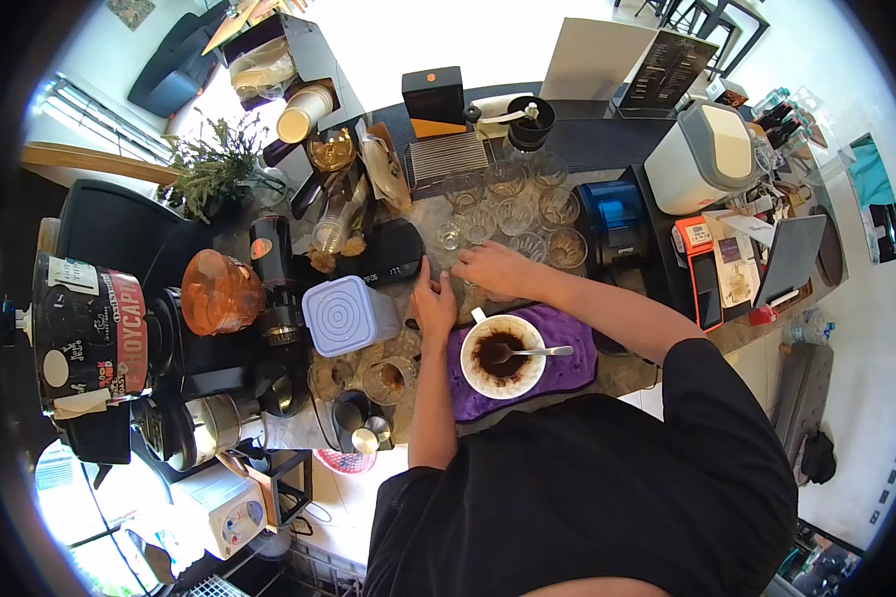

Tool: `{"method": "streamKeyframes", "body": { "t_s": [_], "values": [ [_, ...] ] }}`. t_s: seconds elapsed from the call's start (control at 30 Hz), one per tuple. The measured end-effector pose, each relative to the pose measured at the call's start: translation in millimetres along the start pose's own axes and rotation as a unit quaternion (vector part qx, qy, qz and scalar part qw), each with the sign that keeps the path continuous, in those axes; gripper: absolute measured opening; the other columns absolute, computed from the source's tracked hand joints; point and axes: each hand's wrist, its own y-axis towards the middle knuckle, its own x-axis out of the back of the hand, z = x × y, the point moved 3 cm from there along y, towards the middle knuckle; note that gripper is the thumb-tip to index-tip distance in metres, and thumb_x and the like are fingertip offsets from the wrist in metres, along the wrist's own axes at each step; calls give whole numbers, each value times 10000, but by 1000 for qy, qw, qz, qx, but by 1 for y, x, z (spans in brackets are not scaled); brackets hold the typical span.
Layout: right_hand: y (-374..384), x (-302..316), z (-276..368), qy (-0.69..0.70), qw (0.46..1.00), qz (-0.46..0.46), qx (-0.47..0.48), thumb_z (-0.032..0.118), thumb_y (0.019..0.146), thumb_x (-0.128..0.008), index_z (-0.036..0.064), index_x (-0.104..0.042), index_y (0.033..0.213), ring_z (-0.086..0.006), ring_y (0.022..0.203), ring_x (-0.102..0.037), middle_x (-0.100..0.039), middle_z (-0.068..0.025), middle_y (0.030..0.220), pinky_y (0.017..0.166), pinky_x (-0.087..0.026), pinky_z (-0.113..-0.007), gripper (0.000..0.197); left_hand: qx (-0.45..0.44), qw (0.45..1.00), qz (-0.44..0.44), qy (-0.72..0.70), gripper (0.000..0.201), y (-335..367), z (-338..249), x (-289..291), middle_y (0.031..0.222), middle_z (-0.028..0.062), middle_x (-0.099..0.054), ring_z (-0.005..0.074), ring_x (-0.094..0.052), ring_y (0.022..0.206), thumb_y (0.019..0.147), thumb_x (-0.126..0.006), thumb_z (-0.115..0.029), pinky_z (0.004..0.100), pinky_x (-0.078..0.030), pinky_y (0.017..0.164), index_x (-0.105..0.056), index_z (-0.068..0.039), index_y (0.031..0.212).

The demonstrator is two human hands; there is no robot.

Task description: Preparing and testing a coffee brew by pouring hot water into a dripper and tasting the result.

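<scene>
Head view, counter seen from above. Landmark: the white cup [529, 376], which stood upright on a purple cloth [573, 340] in front of the person. Dark brown grounds [490, 366] lay inside it; a metal spoon [546, 350] leaned in them, handle out over the cup's right rim.

Left hand [433, 305]: beyond the cup and to its left, forearm passing along the cup's left side. Index finger stretched away from the body, thumb a little apart, narrow gap, nothing seen between them. Fingertip lay at the right edge of a flat black scale [396, 247]; contact could not be told. Scale sat beyond the cup, to the left, its display lit.

Right hand [495, 271]: straight beyond the cup, back of the hand up, fingers bent and pointing left. Its grip could not be told, the palm being hidden. Nearest to it, farther from the cup, stood a cluster of clear glasses [515, 217], with a small glass [449, 236] at the cluster's left edge.

Left of the cup: two glasses with brown residue [388, 380], then a pale lavender box [346, 313], lid on, beyond them; farther left, an orange bowl [219, 292]. Right of the cup and beyond it: a blue-fronted dispenser [622, 219]. Well beyond the cup, past the glasses: a hand grinder [530, 119].
</scene>
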Motion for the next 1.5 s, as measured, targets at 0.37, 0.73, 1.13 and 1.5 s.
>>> {"method": "streamKeyframes", "body": {
  "t_s": [0.37,0.73,1.13,1.5],
  "values": [
    [-7,-2,-3,4,999,-33,5,194,776,-771,63,-550,1243,-287,1084,-616,-578,-122,1169,937,-467,-427,533,-26,999,-17,9,595,-5,-5,-2,583,107,-551,238,-557,538,895,-658,-232,406,-443,568,-500,-4,1421],
    [-9,9,-1,-26,998,-54,-13,104,725,-762,86,-588,1186,-251,1047,-610,-608,-89,1079,868,-450,-386,492,-22,999,-21,12,622,-3,-1,-4,582,94,-537,243,-547,541,888,-665,-244,418,-447,577,-485,-22,1440],
    [-12,17,0,-7,997,-65,-37,97,743,-748,65,-585,1192,-305,1075,-629,-613,-140,1155,924,-476,-429,479,-11,1000,-14,16,624,-2,-4,-2,594,101,-544,241,-549,558,878,-676,-260,418,-439,582,-504,-4,1420],
    [-13,21,1,1,997,-63,-41,116,752,-750,62,-591,1174,-319,1053,-641,-613,-147,1129,897,-488,-425,455,1,1000,-15,14,546,5,7,-1,595,119,-580,252,-577,553,877,-684,-270,416,-463,597,-583,-18,1350]
  ]
}}
